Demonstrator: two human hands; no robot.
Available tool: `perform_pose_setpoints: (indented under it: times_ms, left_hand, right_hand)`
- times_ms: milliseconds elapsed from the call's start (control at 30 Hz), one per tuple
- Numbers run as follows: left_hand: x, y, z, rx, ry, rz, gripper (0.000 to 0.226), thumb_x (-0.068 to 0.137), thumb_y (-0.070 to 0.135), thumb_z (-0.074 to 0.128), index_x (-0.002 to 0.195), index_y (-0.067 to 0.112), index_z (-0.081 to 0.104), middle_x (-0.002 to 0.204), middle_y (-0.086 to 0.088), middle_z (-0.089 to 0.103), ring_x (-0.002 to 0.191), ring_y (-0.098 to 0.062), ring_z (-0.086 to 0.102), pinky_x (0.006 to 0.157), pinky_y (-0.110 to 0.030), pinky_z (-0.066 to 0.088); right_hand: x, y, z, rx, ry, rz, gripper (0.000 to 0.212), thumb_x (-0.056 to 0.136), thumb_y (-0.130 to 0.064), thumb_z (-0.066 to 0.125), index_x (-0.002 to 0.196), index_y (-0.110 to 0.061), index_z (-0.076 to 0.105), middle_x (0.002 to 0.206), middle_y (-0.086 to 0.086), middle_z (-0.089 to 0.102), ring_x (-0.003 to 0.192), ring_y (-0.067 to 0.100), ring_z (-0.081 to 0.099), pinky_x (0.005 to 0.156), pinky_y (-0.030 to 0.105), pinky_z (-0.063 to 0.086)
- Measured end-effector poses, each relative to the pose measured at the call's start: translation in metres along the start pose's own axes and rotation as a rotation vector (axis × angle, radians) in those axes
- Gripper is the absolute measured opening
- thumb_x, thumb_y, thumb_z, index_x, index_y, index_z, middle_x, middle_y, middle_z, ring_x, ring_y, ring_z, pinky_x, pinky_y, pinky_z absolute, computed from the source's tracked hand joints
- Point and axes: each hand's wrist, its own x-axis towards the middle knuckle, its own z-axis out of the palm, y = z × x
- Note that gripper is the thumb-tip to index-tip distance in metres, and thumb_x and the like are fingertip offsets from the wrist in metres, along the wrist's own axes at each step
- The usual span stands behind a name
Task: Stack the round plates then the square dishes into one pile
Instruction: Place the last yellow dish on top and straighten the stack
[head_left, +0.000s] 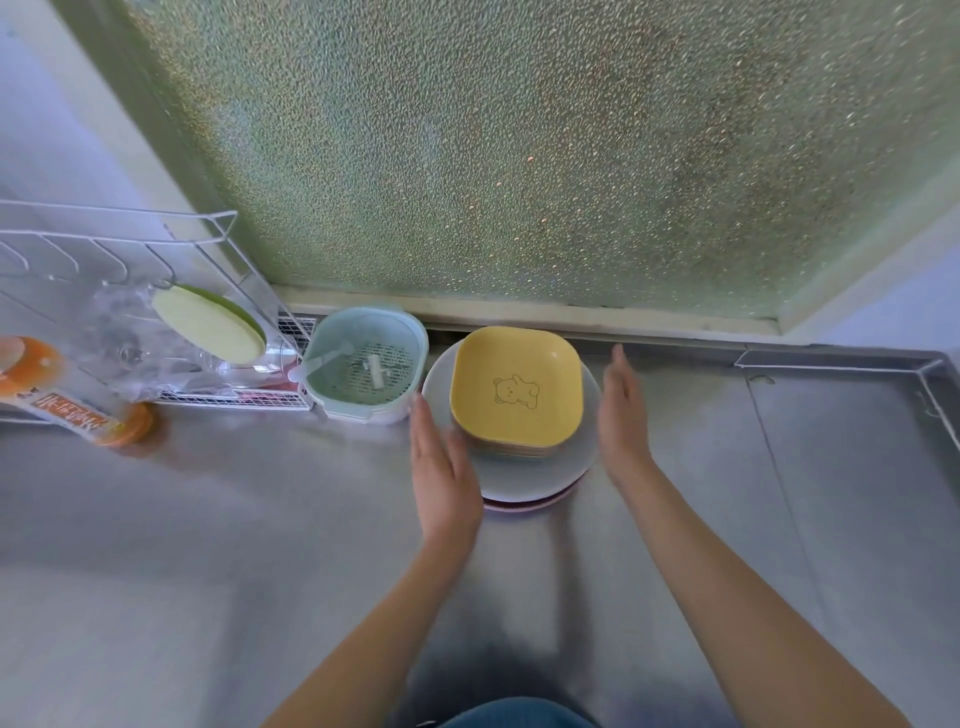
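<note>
Yellow square dishes (517, 387) stacked on round plates (535, 467) on steel counter (727, 493), left hand (441, 467) and right hand (621, 410) flanking pile, both flat and spread wide, holding nothing, strainer (366, 361) beside pile.

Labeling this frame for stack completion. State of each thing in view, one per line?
Square dishes: stacked, yellow one on top, resting on the round plates.
Round plates: piled on the counter, pink one near the bottom.
Left hand: open, flat, beside the pile.
Right hand: open, flat, beside the pile.
Strainer basket: upright, left of the pile.
Green plate: tilted in the rack.
Orange bottle: lying on its side.
</note>
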Motion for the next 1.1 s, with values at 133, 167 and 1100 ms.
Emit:
perform_pose_setpoints:
  times_ms: [133, 167, 1100]
  left_hand:
    - [-0.025, 0.021, 0.022, -0.024, -0.119, 0.04, 0.062, 0.1, 0.028, 0.032, 0.15, 0.018, -0.004, 0.157, 0.011, -0.01, 0.14, 0.005, -0.001, 0.109, -0.008, 0.01]
    - [-0.024, 0.023, 0.025, -0.028, -0.118, 0.028, 0.063, 0.1, 0.029, 0.033, 0.149, 0.018, -0.006, 0.157, 0.008, -0.014, 0.143, 0.001, -0.002, 0.113, -0.016, 0.012]
    - [0.062, 0.035, -0.005, -0.176, -0.207, -0.154, 0.038, 0.099, 0.015, 0.035, 0.132, 0.024, 0.051, 0.102, 0.021, 0.055, 0.09, -0.001, 0.051, 0.07, -0.008, 0.041]
  right_hand:
    - [0.011, -0.028, 0.022, 0.006, -0.163, -0.041, 0.044, 0.102, -0.031, 0.025, 0.144, -0.02, 0.033, 0.151, -0.006, 0.031, 0.138, 0.006, 0.027, 0.103, 0.016, 0.018]
    - [0.011, -0.028, 0.026, -0.051, -0.182, -0.063, 0.043, 0.102, -0.032, 0.025, 0.141, -0.021, 0.038, 0.149, -0.007, 0.036, 0.135, 0.005, 0.031, 0.101, 0.015, 0.02]
    - [-0.018, 0.006, 0.029, -0.003, -0.003, -0.06, 0.04, 0.102, -0.018, 0.024, 0.139, -0.012, 0.039, 0.138, 0.002, 0.046, 0.127, 0.015, 0.042, 0.106, 0.028, 0.031]
